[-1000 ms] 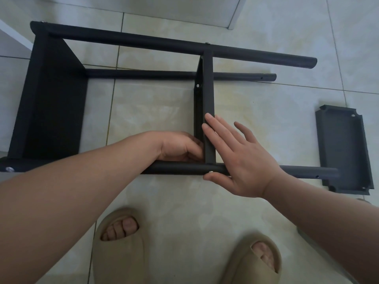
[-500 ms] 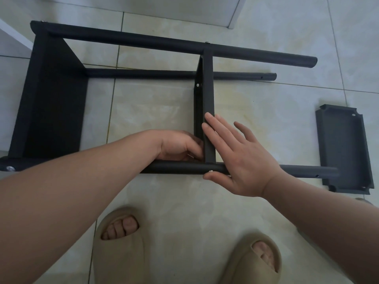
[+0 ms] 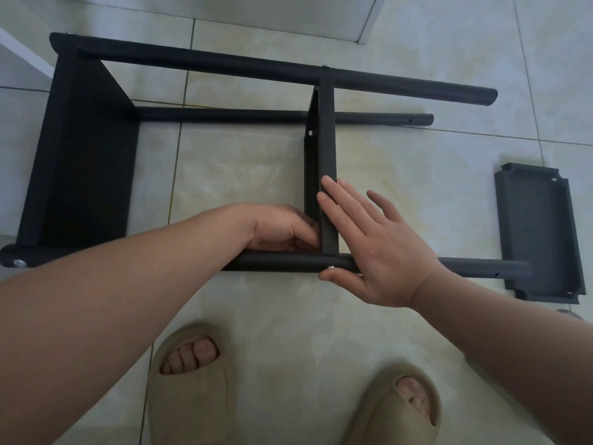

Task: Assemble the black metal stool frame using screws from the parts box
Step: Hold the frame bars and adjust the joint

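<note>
The left forearm (image 3: pixel 128 300) comes in from the lower left and the right forearm (image 3: pixel 497 332) from the lower right, and the two meet near the middle. The left hand (image 3: pixel 282 229) lies knuckles up with its fingers curled toward the right. Its fingertips are hidden, so a pinch cannot be told. The right hand (image 3: pixel 378 248) lies flat, back up, just beside the left. Its fingers are straight and slightly spread, pointing up and left, with the thumb stretched leftward below them.

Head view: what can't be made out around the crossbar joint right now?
- Left hand: fingertips hidden behind the crossbar; whether they hold anything is unclear.
- Screw in the near leg: too small to tell if seated.
- Parts box: outside the head view.
</note>
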A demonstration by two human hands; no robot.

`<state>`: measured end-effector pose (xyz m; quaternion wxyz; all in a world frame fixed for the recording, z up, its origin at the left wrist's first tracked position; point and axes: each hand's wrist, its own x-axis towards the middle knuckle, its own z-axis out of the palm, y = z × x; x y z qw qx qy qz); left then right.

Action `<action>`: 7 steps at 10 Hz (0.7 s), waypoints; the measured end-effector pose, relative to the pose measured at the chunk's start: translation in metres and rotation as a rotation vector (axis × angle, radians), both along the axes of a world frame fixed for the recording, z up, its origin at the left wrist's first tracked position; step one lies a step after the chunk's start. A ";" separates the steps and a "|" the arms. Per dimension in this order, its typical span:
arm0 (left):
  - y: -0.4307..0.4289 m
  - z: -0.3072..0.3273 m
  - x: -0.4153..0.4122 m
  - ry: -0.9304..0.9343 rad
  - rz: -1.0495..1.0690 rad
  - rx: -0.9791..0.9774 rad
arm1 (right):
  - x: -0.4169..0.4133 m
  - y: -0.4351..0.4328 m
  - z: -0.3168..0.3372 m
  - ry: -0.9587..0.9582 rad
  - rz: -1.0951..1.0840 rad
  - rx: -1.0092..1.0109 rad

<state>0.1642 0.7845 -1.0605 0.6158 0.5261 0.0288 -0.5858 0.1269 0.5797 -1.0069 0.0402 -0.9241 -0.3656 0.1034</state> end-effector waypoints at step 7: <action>0.000 -0.003 0.000 0.015 0.005 0.009 | -0.001 -0.001 -0.001 -0.002 -0.004 0.012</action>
